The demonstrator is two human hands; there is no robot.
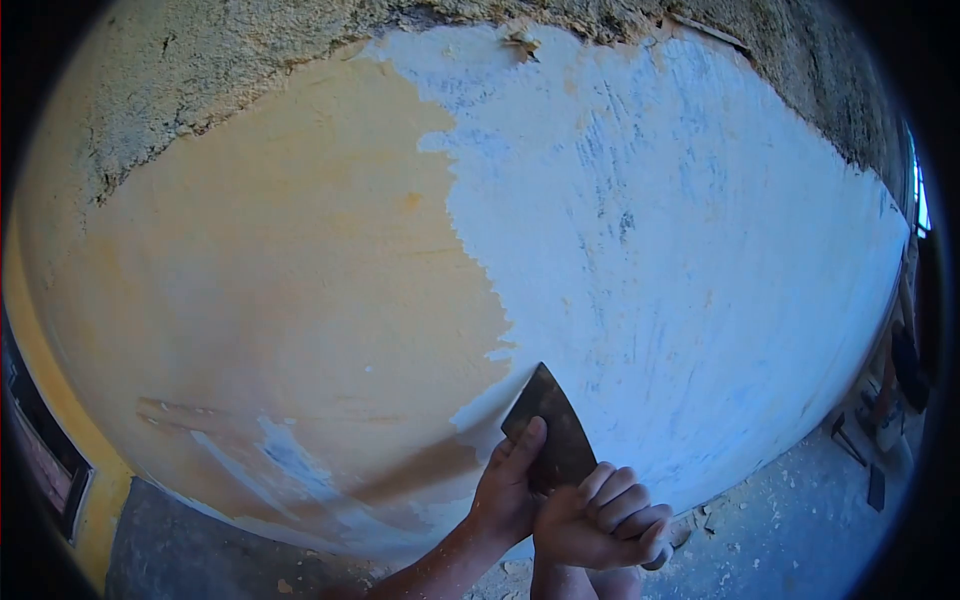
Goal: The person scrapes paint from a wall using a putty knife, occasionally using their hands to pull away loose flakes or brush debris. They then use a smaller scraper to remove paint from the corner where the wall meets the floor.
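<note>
A scraper with a broad, dark metal blade [552, 432] is held up against the wall, its blade pointing upward. My left hand [508, 492] grips the blade's lower left side, thumb pressed flat on its face and the other fingers mostly hidden behind. Wrapped in a fist at the handle is my right hand [603, 518], with a bit of the handle end showing below it. The blade's tip lies near the ragged border between yellow paint [330, 260] on the left and the bared whitish-blue surface [680, 260] on the right.
Rough, broken plaster [250, 75] runs along the wall's top. Paint flakes lie on the grey floor [770, 530] below. Several tools, one like a hammer [848, 440], lie at the right. A yellow-edged frame [95, 490] stands at the left.
</note>
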